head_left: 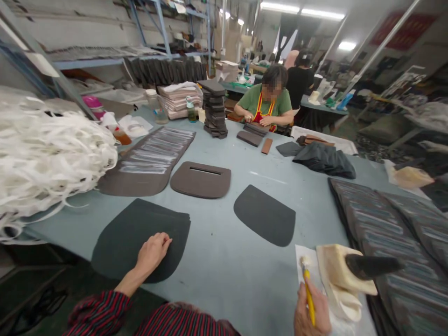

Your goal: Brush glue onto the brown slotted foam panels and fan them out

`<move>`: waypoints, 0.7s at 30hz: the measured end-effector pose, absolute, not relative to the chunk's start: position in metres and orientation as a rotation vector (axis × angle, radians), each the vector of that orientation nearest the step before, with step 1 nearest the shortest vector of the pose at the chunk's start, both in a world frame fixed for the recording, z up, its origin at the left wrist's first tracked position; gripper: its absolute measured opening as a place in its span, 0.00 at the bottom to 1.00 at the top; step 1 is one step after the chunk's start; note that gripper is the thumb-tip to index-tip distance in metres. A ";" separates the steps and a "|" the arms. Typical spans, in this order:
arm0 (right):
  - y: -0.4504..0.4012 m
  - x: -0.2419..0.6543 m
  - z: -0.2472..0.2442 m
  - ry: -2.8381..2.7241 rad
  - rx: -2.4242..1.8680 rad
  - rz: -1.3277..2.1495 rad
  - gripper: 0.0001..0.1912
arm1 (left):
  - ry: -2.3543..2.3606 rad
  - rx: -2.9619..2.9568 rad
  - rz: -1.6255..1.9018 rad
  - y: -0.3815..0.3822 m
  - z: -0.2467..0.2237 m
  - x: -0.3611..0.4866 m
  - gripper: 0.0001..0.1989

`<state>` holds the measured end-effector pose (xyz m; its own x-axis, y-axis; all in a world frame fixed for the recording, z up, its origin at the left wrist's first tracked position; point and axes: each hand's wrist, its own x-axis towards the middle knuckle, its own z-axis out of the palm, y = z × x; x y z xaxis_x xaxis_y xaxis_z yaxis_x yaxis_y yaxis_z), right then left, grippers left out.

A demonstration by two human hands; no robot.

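Observation:
My left hand [154, 254] rests on a large dark rounded panel [122, 238] at the table's near left, its fingers curled together; whether anything is pinched in them is hidden. At the lower right, my right hand [313, 310] grips a yellow-handled brush [309, 298], bristles pointing away from me over a white sheet [300, 252] with a pale dab on it. Just right of that lies a cream block [336, 268] with a dark handle-like object [373, 267] on it. A single dark panel [266, 215] lies flat at mid-table. Behind, a brown panel [201, 181] has a long slot.
White strips [52, 154] are heaped at the left, beside overlapping brown pieces [150, 158]. Layered dark pieces [395, 242] cover the right side. A stack of dark parts [214, 109] stands at the back. Across the table, a person in a green shirt [257, 100] handles dark pieces.

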<state>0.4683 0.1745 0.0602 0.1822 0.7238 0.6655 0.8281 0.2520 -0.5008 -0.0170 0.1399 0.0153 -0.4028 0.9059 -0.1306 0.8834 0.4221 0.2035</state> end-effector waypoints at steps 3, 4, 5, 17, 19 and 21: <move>0.176 0.456 0.052 -1.614 -1.463 -0.137 0.14 | 2.433 1.515 0.124 0.138 0.018 -0.021 0.21; 0.177 0.454 0.049 -1.628 -1.451 -0.140 0.12 | 2.419 1.477 0.131 0.138 0.018 -0.024 0.23; 0.178 0.453 0.046 -1.638 -1.441 -0.142 0.10 | 2.402 1.443 0.149 0.139 0.017 -0.026 0.24; 0.295 0.424 -0.005 -1.760 -1.635 0.027 0.18 | 1.747 2.137 0.672 0.288 0.020 0.110 0.18; 0.314 0.413 -0.012 -1.763 -1.700 -0.028 0.19 | 1.683 2.239 0.604 0.315 0.023 0.139 0.22; 0.321 0.407 -0.017 -1.781 -1.749 -0.049 0.18 | 1.703 2.283 0.490 0.331 0.023 0.157 0.25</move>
<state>0.4065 0.3207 -0.0173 0.0840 0.8872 0.4536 0.9110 0.1161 -0.3958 0.1569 0.3312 0.0225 0.2599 0.9586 0.1168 0.8742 -0.2849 0.3933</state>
